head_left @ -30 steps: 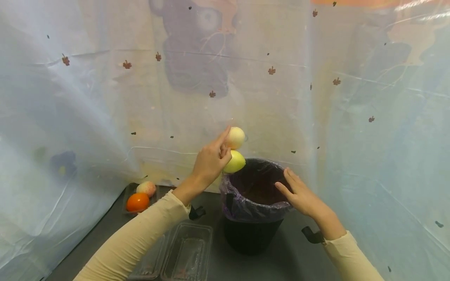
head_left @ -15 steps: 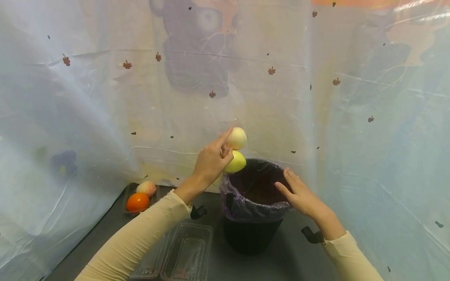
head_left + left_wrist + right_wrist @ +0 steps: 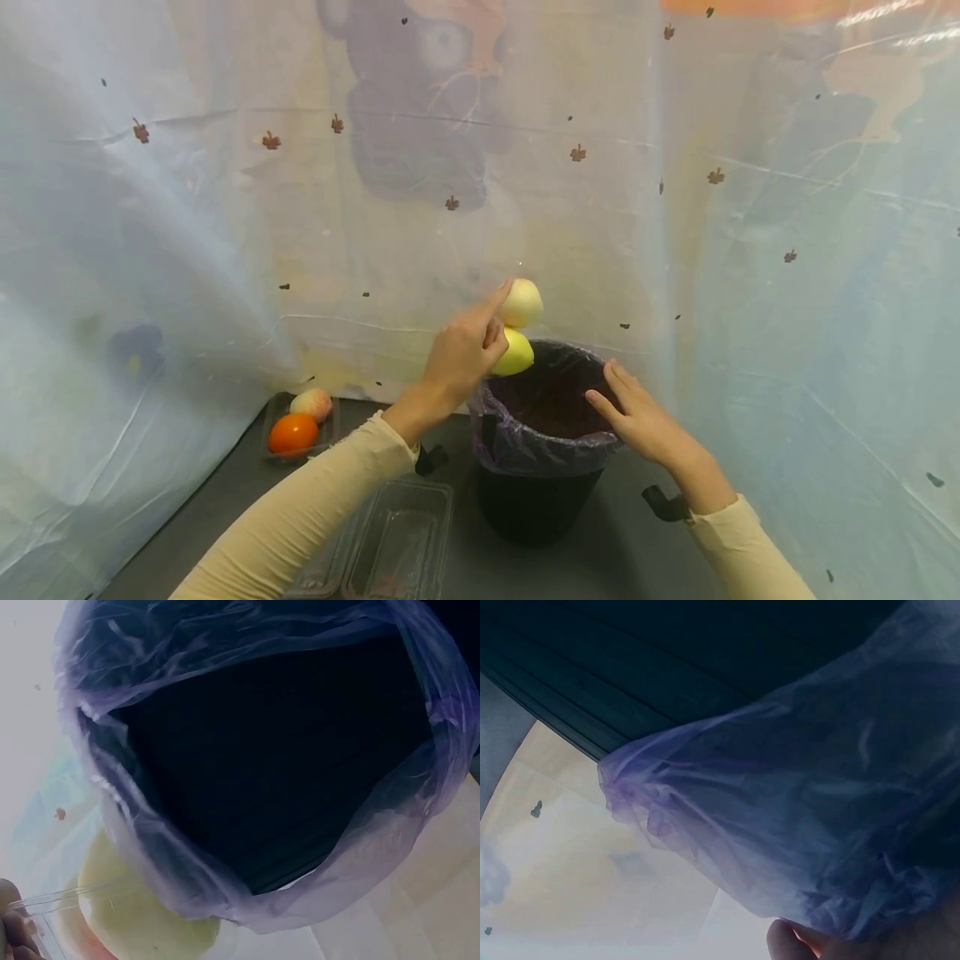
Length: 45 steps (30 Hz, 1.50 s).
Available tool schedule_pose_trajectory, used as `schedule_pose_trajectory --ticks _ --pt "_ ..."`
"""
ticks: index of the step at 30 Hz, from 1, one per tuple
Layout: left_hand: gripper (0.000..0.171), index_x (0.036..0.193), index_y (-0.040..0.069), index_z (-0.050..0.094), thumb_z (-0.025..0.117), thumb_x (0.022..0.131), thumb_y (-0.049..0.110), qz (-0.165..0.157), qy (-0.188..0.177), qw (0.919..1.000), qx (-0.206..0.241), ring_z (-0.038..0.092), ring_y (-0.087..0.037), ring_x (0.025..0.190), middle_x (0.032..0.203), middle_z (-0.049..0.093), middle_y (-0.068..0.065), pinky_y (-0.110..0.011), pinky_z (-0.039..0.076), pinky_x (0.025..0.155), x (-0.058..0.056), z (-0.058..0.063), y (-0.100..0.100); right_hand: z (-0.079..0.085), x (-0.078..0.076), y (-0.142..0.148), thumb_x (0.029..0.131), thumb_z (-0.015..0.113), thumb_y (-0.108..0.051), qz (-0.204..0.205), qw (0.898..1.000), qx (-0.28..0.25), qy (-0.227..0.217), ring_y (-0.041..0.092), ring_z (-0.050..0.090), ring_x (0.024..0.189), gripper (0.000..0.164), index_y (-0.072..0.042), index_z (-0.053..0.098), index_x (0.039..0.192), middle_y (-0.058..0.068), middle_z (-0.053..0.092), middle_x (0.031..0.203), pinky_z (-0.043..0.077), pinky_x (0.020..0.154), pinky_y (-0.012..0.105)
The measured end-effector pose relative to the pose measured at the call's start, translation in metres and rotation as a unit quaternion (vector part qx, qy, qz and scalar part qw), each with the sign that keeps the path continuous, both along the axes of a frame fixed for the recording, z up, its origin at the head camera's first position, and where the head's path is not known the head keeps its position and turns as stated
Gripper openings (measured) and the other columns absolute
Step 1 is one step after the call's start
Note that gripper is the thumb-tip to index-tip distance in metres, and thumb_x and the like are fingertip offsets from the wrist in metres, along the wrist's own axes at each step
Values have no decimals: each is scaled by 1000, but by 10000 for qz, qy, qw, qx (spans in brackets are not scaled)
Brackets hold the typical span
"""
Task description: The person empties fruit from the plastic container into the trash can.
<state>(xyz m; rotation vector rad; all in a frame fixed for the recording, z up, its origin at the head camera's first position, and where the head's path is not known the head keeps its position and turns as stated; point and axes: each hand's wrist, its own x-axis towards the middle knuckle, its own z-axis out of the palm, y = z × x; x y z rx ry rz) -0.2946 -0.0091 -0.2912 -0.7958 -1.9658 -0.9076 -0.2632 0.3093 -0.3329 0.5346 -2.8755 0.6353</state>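
My left hand [image 3: 461, 350] is over the bin's left side and grips a clear plastic box [image 3: 49, 919], whose thin edge shows by the fingers in the left wrist view. A pale peach [image 3: 522, 302] and a yellow lemon-like fruit [image 3: 514, 353] sit at that hand, one above the other. The black bin [image 3: 536, 504] stands upright below, lined with a thin purple bag [image 3: 517, 446] folded over its rim. Fingers extended and thumb apart, my right hand [image 3: 648, 421] rests at the bin's right rim. In the right wrist view, fingertips [image 3: 789, 941] show right at the bag.
At the back left, a clear tray [image 3: 333, 429] bears an orange-red round fruit [image 3: 293, 434] and a pinkish peach [image 3: 312, 404]. Clear plastic trays [image 3: 401, 533] lie in front, left of the bin. A printed plastic curtain [image 3: 465, 242] hangs behind the dark table [image 3: 585, 567].
My left hand has moved slightly right and a little down with the box and the two fruits, further over the bin. The right hand stays at the rim.
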Motion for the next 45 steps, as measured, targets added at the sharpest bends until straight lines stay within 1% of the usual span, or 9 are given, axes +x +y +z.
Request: schedule_pose_trajectory --ticks 8,11,16,19,23,27,34,38,45 --pt "71 162 13 50 67 95 -2 -66 74 9999 -28 40 -10 59 70 50 4 -27 34 52 0 -6 2 -3 -1 -2 114 42 -55 43 10000 -29 11 51 11 161 84 7 22 168 28 13 176 14 126 69" --pt "71 163 14 49 67 96 -2 11 146 9999 -59 38 -9 59 69 49 4 -26 33 51 -1 -7 0 -4 -2 -2 114 42 -54 55 10000 -67 -9 51 10 161 84 7 21 167 28 12 176 13 126 70" --pt "69 162 14 51 67 96 -3 174 294 9993 148 36 -9 57 68 48 4 -27 34 52 -6 -9 -7 -5 -2 -1 114 40 -55 49 9999 -82 -88 50 9 162 84 7 19 168 28 11 176 12 126 70" --pt "68 161 13 51 67 97 -3 131 284 9987 392 37 -9 57 69 49 3 -28 35 53 -8 -8 -13 -4 -1 -2 115 40 -54 75 9999 -107 -91 51 8 162 83 8 19 168 28 10 176 11 126 70" --pt "68 163 15 50 67 98 0 13 101 9974 718 40 -11 57 71 52 3 -29 37 53 -10 -8 -24 -2 -1 -2 115 41 -52 115 9998 -128 -56 51 8 161 83 9 20 167 29 11 175 11 126 70" --pt "68 165 19 46 66 101 3 -120 -225 9948 989 46 -12 58 75 55 2 -31 40 56 -9 -10 -36 -1 -2 -1 115 41 -52 96 9999 -106 -67 50 8 162 83 8 20 167 29 11 175 11 126 70" --pt "66 164 23 47 66 104 6 -308 -708 9820 1723 47 -18 58 78 55 -2 -30 42 60 -2 -17 -59 -1 -2 0 115 42 -52 104 9998 -95 -129 51 8 162 83 8 20 167 29 10 176 10 126 70" --pt "66 164 25 47 66 104 6 -326 -766 9782 1904 48 -18 57 79 55 -3 -27 42 58 0 -22 -69 -1 -2 0 115 42 -51 106 9998 -124 -117 52 8 161 83 9 21 167 29 10 175 11 126 71" --pt "67 163 22 48 69 103 2 -258 -853 9744 2063 44 -17 56 78 54 -6 -26 38 56 3 -36 -84 -1 -3 2 115 41 -53 89 9997 -135 -166 52 7 162 83 7 19 168 28 9 176 11 125 72"
